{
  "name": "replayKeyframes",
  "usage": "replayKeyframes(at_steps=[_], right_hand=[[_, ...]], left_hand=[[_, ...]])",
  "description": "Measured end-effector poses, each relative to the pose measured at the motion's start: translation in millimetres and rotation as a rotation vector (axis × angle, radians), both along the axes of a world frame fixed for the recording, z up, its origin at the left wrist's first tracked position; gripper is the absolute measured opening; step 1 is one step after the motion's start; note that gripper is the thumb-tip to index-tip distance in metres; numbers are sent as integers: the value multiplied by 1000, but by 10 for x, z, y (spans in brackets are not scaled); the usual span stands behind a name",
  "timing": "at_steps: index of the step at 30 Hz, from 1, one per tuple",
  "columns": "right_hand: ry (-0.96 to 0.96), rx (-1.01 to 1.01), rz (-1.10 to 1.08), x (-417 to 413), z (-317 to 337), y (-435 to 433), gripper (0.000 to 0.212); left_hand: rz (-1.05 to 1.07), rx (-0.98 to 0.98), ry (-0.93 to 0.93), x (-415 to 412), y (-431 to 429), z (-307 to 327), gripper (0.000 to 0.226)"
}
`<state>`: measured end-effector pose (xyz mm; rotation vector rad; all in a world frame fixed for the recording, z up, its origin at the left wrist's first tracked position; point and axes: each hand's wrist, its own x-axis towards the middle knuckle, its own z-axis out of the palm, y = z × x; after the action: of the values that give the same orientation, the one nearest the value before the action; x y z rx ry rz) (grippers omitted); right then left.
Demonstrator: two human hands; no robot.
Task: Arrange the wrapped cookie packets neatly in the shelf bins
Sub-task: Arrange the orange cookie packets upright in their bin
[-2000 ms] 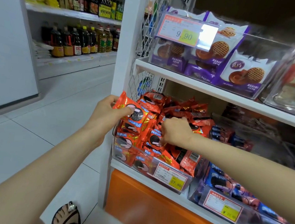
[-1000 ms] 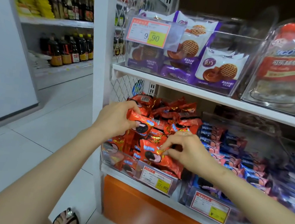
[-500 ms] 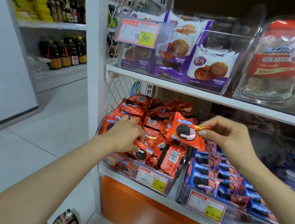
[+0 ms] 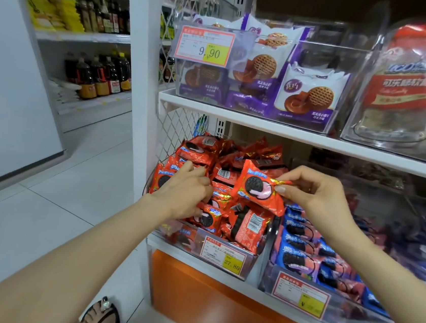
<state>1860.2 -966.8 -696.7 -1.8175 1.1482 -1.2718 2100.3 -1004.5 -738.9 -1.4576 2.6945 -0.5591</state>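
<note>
Red wrapped cookie packets [image 4: 250,224] lie heaped in a clear bin [image 4: 171,233] on the lower shelf. My right hand [image 4: 319,197] pinches one red packet [image 4: 256,190] by its crimped end and holds it just above the right side of the heap. My left hand [image 4: 185,187] reaches into the left of the heap, fingers curled around a red packet there. Blue wrapped cookie packets [image 4: 300,251] fill the neighbouring clear bin [image 4: 267,279] to the right.
The shelf above [image 4: 289,135] holds a clear bin of purple-and-white waffle cookie packs [image 4: 307,92] and a bin of red bags [image 4: 401,84]. A white post [image 4: 137,73] and wire mesh bound the shelf's left side. Behind the tiled aisle stand bottle shelves [image 4: 96,76].
My right hand has lifted one red packet out of the heap and raised it to the right. My left hand let go of its raised packet and dropped into the left of the heap.
</note>
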Motion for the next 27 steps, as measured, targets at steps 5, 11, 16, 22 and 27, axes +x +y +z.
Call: replayKeyframes(at_steps=[5, 11, 16, 22, 27], right_hand=[[-10, 4, -33, 47, 36, -22, 16], [-43, 7, -101, 48, 52, -70, 18], [-114, 93, -61, 52, 55, -73, 12], [-176, 162, 33, 110, 25, -57, 14], [-140, 141, 39, 152, -2, -55, 15]], left_hand=[[4, 76, 118, 34, 19, -1, 25], [83, 273, 659, 144, 143, 237, 35], [142, 519, 1301, 211, 255, 338, 53], [168, 789, 1683, 92, 299, 248, 40], [106, 738, 1456, 67, 295, 225, 44]])
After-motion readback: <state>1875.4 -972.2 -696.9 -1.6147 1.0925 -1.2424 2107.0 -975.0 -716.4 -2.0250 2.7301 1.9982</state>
